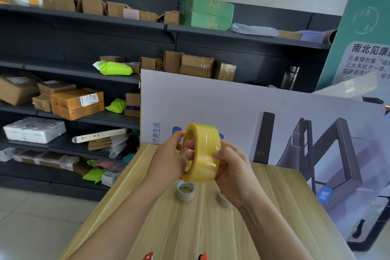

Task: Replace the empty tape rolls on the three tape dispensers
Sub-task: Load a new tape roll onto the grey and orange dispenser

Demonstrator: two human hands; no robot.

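Note:
I hold a full yellow tape roll (205,154) upright above the wooden table (274,207). My left hand (168,159) grips its left rim, with fingers reaching into the core. My right hand (234,170) wraps the right side of the roll. Below the roll, an empty cardboard tape core (185,191) stands on the table. A second empty core (223,199) shows partly behind my right wrist. At the bottom edge, red tips of two tape dispensers (148,256) (203,256) poke into view; their bodies are out of frame.
Dark shelving (84,65) full of cardboard boxes and parcels runs along the left and back. A large white printed board (242,112) leans behind the table. A teal carton (363,34) stands at the right. Tiled floor (38,217) lies left of the table.

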